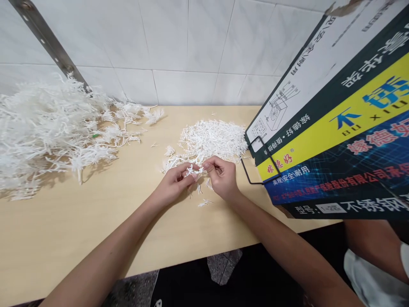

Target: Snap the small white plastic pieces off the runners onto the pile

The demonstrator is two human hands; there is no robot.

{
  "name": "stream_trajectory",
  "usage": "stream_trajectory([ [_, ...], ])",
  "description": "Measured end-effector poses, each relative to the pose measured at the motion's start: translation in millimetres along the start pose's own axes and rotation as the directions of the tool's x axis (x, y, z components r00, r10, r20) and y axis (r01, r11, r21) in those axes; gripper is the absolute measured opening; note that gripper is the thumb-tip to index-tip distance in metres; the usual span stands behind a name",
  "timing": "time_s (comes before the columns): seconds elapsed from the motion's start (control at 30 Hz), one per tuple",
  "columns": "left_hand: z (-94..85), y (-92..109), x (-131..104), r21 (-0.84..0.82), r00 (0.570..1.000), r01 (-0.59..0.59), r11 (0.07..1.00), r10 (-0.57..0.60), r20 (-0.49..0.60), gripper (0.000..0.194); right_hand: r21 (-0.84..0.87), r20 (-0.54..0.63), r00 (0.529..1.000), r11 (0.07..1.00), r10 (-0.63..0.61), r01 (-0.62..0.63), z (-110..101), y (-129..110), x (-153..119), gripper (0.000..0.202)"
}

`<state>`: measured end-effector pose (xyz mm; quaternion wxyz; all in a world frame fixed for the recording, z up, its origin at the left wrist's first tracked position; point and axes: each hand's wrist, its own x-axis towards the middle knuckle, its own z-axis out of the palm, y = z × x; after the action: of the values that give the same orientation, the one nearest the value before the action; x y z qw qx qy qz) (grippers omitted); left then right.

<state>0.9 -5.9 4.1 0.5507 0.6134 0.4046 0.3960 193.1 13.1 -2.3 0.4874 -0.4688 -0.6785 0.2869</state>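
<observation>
- Head view: both hands meet over the middle of the pale wooden desk (64, 230), fingertips almost touching.
- The left hand (174, 183) is pinched onto a small white plastic sprig (192, 170), thumb and forefinger closed on it.
- The right hand (222, 177) is curled, its fingertips gripping the same sprig from the other side.
- Just beyond the hands lies a small pile (212, 138) of short white pieces, spread flat on the desk; a few long stems trail from it towards the left hand.
- Loose bits (203, 203) lie on the desk right under the wrists.
- Far left, a big heap (47, 128) of tangled white branched strips covers that end of the desk, well apart from the hands.
- A metal bar (47, 40) slants down the tiled wall (191, 42) behind the heap.
- On the right, a printed box (338, 123) leans over the desk's edge, a black wire handle (260, 164) hanging off its corner, near the right hand.
</observation>
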Motion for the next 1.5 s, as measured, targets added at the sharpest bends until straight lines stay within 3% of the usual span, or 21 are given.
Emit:
stream_trajectory([
  [0.17,3.2,-1.3,-2.0,0.051,0.991,-0.068,0.996,0.073,-0.114,0.039,-0.033,0.101,0.994,0.998,-0.047,0.051,0.4,-8.9,-2.5,0.036],
  [0.27,7.1,0.5,-0.8,0.02,0.987,-0.064,0.998,0.066,-0.145,0.04,-0.037,0.071,0.995,0.997,-0.066,0.069,3.7,-11.6,-6.2,0.036],
  [0.37,9.5,2.2,-2.2,-0.003,0.987,-0.051,0.999,0.05,-0.154,0.033,0.03,-0.103,0.993,0.998,-0.051,0.055,-2.1,-1.5,2.0,0.034],
  [0.4,9.5,2.4,-3.5,-0.004,0.987,-0.041,0.999,0.04,-0.155,0.029,0.074,-0.235,0.972,0.996,-0.021,0.039,-7.2,4.9,8.2,0.034],
  [0.47,8.3,2.1,-5.9,0.011,0.985,-0.026,1.0,0.027,-0.173,0.021,0.159,-0.481,0.875,0.987,0.059,0.021,-18.8,18.8,22.5,0.033],
  [0.5,7.4,1.7,-6.4,0.021,0.98,-0.023,1.0,0.027,-0.197,0.02,0.168,-0.536,0.841,0.985,0.074,0.021,-23.7,24.6,28.6,0.032],
  [0.57,5.7,0.7,-5.2,0.039,0.962,-0.031,0.999,0.041,-0.268,0.021,0.103,-0.485,0.874,0.994,0.035,0.017,-28.3,30.0,34.5,0.026],
  [0.63,4.7,-0.5,-1.7,0.052,0.943,-0.046,0.998,0.061,-0.326,0.022,-0.019,-0.348,0.936,0.999,-0.053,0.049,-25.2,25.7,31.5,0.02],
  [0.73,2.6,-2.0,2.2,0.053,0.93,-0.064,0.997,0.079,-0.359,0.023,-0.16,-0.116,0.984,0.98,-0.135,0.115,-13.2,8.0,19.1,0.025],
  [0.83,-1.2,-1.5,0.7,0.062,0.935,-0.068,0.996,0.085,-0.344,0.024,-0.1,0.217,0.962,0.976,-0.167,0.192,-3.6,-6.8,8.7,0.021],
  [0.9,-2.5,-0.3,-1.0,0.085,0.946,-0.059,0.995,0.083,-0.312,0.024,-0.045,0.287,0.933,0.97,-0.218,0.24,0.5,-11.3,4.3,0.022],
  [1.1,-1.1,1.2,-2.4,0.061,0.975,-0.077,0.995,0.088,-0.204,0.017,-0.066,0.028,0.93,0.927,-0.367,0.368,0.3,-8.7,0.9,0.027],
  [1.2,-13.7,-0.3,-2.6,-0.056,0.937,-0.105,0.993,0.08,-0.339,0.02,-0.109,-0.235,0.925,0.954,-0.298,0.279,-19.8,5.3,12.8,0.027],
  [1.27,-25.8,0.8,-0.2,-0.154,0.886,-0.18,0.972,0.091,-0.455,0.022,-0.145,-0.439,0.872,0.975,-0.214,0.166,-36.3,17.3,24.3,0.028],
  [1.3,-31.0,2.6,1.8,-0.246,0.867,-0.23,0.942,0.083,-0.491,0.024,-0.165,-0.477,0.86,0.979,-0.183,0.117,-42.5,22.8,29.4,0.028],
  [1.37,-37.7,8.2,6.1,-0.449,0.877,-0.269,0.852,0.024,-0.48,0.018,-0.235,-0.449,0.874,0.968,-0.186,0.086,-46.6,30.4,35.7,0.023],
  [1.5,-39.7,18.9,8.1,-0.655,0.895,-0.324,0.683,-0.002,-0.446,0.019,-0.396,-0.173,0.952,0.903,-0.251,0.166,-27.9,30.9,32.1,0.021],
])
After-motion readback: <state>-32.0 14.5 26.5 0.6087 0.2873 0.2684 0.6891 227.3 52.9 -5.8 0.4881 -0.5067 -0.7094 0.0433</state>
